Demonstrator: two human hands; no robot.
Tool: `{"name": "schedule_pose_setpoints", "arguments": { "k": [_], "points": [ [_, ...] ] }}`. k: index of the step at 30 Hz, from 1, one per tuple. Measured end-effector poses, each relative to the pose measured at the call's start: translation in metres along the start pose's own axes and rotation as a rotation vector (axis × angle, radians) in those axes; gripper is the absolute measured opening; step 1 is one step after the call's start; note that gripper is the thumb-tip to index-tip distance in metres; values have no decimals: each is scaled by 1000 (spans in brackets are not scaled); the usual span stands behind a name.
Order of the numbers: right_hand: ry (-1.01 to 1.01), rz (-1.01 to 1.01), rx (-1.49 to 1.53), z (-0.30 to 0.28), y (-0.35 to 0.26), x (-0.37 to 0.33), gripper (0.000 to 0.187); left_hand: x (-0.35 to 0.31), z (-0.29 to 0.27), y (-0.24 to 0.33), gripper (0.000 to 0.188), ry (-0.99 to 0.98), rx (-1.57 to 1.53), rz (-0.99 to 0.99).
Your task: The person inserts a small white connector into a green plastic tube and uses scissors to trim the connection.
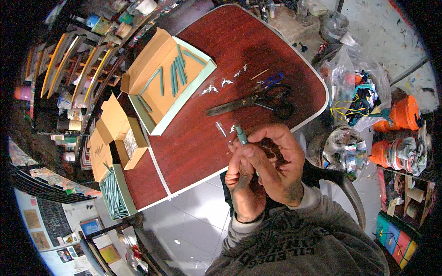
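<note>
Over the near edge of the table, my two hands meet around a slim green pen-like tube (242,136) with a narrower tip. My right hand (282,166) is closed, thumb and forefinger pinching the tube. Against its lower side press the bent fingers of my left hand (246,195), also closed; part of the tube is hidden behind the fingers. Just beyond the tip lie small white pieces (232,129) and a short clear strip (221,129). Large dark scissors (248,102) rest farther off, blades pointing left.
An open cardboard box (152,103) on the table holds several green tubes. Left of it stand a smaller box (136,154) with white sticks and a narrow box (126,195) packed with green tubes. A thin wooden stick (259,74) lies beyond the scissors. Orange buckets (404,113) stand right.
</note>
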State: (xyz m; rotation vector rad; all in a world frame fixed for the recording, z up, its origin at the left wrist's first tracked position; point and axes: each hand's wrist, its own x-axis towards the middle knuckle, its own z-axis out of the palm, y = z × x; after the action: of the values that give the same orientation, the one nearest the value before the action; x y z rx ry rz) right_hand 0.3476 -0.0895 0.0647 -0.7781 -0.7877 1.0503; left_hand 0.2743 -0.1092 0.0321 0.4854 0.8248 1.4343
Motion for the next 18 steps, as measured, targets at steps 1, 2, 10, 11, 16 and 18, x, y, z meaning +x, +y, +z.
{"name": "schedule_pose_setpoints", "arguments": {
  "k": [1, 2, 10, 11, 16, 18],
  "points": [
    [-11, 8, 33, 0, 1, 1, 16, 0, 1, -1, 37, 24, 11, 26],
    [-22, 12, 60, 0, 3, 2, 16, 1, 2, -1, 37, 34, 6, 48],
    [35, -95, -158, -17, 10, -3, 17, -4, 6, 0, 34, -33, 172, 162],
    [59, -104, -164, -18, 12, -4, 17, -4, 6, -2, 34, -30, 199, 181],
    [90, -70, -81, -25, 15, -7, 17, -3, 7, -12, 35, -48, 248, 196],
    [61, -74, -135, -30, 15, -6, 17, -2, 7, -13, 36, -41, 285, 194]
  ]
}}
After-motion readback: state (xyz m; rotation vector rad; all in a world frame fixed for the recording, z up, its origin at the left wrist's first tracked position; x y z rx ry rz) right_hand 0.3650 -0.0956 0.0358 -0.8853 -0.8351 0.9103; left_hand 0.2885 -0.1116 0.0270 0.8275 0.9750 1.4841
